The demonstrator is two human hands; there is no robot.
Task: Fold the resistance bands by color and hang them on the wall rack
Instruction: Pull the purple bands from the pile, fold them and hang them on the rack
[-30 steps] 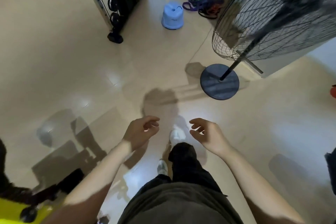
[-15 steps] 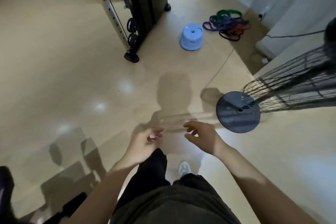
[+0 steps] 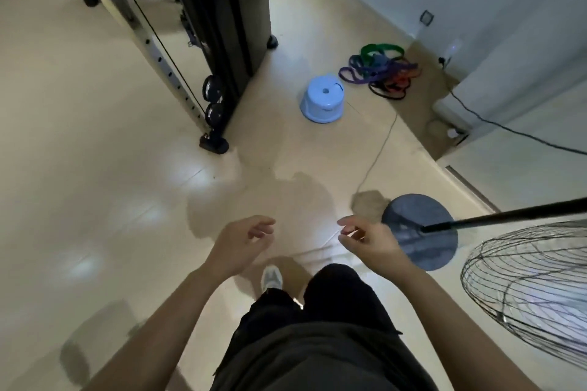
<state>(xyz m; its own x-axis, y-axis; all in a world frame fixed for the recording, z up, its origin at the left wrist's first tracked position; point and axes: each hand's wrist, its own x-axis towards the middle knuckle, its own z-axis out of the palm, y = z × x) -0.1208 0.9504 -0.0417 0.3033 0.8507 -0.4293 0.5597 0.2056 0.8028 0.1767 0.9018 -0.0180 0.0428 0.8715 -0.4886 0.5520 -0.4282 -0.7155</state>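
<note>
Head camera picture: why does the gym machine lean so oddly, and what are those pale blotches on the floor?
Head view: wide-angle lens tilts the tall black gym machine near the edge; head view: pale blotches are glare on the glossy beige floor; head view: dim room, the person's soft shadow falls ahead of the white shoe.
</note>
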